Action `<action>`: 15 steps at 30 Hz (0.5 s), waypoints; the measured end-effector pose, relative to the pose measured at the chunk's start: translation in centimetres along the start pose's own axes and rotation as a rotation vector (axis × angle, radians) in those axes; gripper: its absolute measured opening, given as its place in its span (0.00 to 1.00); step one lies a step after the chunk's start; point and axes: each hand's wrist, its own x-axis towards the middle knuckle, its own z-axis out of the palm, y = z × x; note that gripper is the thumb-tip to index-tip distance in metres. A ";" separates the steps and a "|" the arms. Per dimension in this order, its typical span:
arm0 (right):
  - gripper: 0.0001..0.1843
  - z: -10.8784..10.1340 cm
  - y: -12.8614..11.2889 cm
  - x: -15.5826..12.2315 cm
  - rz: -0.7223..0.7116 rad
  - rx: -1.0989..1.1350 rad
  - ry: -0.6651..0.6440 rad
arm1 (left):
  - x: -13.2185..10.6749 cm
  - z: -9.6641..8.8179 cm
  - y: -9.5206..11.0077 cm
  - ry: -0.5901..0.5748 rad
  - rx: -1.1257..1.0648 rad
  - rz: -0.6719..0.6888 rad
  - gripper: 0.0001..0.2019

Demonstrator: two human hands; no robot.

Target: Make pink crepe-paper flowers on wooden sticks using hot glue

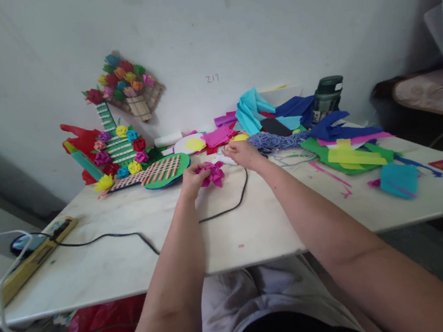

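Note:
A bright magenta crepe-paper flower (214, 174) is pinched in the fingers of my left hand (195, 179), just above the tabletop. To its right, my right hand (243, 153) is closed, thumb and fingertips drawn together; anything between them is too small to make out. Directly under those fingers lies a white tool (224, 159), partly covered by the hand, that looks like a glue gun. A black cord (244, 189) curves over the table close to it. Left of my hands rests a green guitar-shaped craft (167, 170) with a lattice of thin sticks and paper roses.
Coloured paper (250, 111), a heap of grey-blue yarn (276, 141) and a dark bottle (327, 98) stand along the wall. More paper scraps (354, 153) lie at right. A yellow power strip (27, 264) with cables sits on the left edge. A flower-basket craft (138, 106) hangs behind.

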 end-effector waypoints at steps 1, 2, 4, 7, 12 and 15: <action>0.13 -0.2 0.0 0.1 -0.007 0.019 0.029 | 0.0 0.0 0.0 0.011 -0.002 0.002 0.17; 0.14 -0.4 0.1 0.3 -0.018 0.037 0.059 | 0.0 0.0 0.0 0.019 -0.001 0.004 0.17; 0.17 -0.6 0.8 0.7 -0.037 0.083 0.120 | 0.0 0.0 0.0 0.023 0.002 0.002 0.17; 0.21 -0.4 2.8 1.2 0.012 0.151 0.222 | 0.0 0.0 0.1 0.027 -0.005 -0.005 0.19; 0.18 0.0 6.8 1.0 0.333 0.092 0.257 | 0.1 -0.2 0.0 0.025 -0.045 0.015 0.18; 0.20 0.1 7.3 0.7 0.279 0.099 0.167 | 0.1 -0.3 -0.1 0.019 -0.073 0.026 0.18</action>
